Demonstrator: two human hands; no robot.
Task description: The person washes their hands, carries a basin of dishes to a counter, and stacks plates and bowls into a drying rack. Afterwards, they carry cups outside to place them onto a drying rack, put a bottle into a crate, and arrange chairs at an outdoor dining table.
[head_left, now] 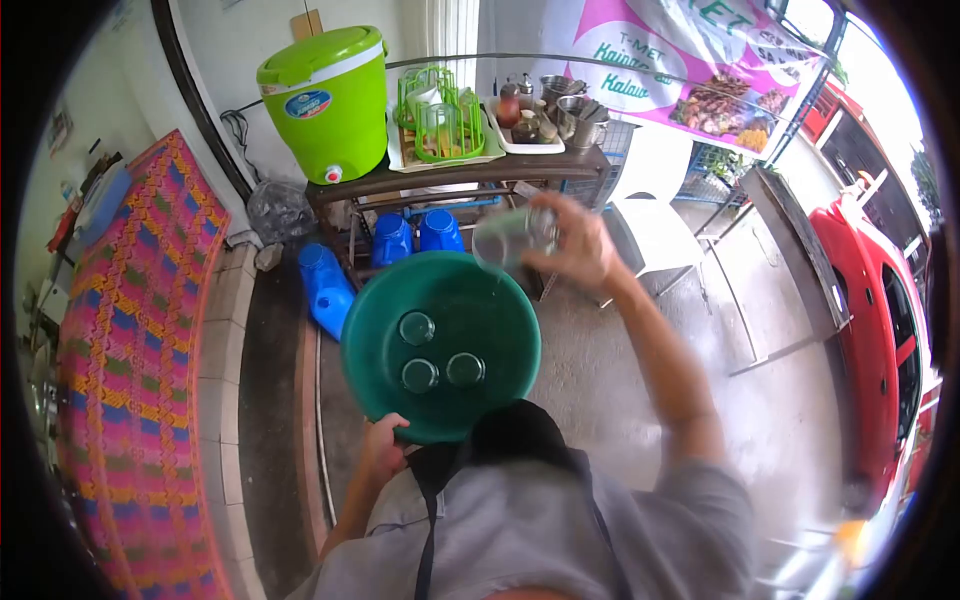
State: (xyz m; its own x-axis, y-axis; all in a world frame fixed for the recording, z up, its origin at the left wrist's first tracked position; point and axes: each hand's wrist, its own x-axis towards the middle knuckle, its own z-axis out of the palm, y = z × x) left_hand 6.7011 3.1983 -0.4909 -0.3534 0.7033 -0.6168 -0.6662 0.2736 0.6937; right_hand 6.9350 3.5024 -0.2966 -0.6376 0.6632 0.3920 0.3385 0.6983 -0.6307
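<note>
My left hand (383,446) grips the near left rim of a deep green plastic basin (512,325), which I hold in front of my body. Inside the basin, three clear drinking glasses (465,370) rest on the bottom, apparently bottom up. Above the basin's far right edge, my right hand (578,243) is closed around a clear drinking glass (503,240) that lies tilted on its side. Motion blurs the glass, so I cannot tell whether a second one is with it.
Ahead, a dark wooden table (440,177) carries a lime-green drink cooler (325,105), a green glass rack (440,115) and a white condiment tray (528,147). Blue jugs (325,285) stand below. A white chair (655,235) is at the right; a patterned cloth (145,400) covers the left side.
</note>
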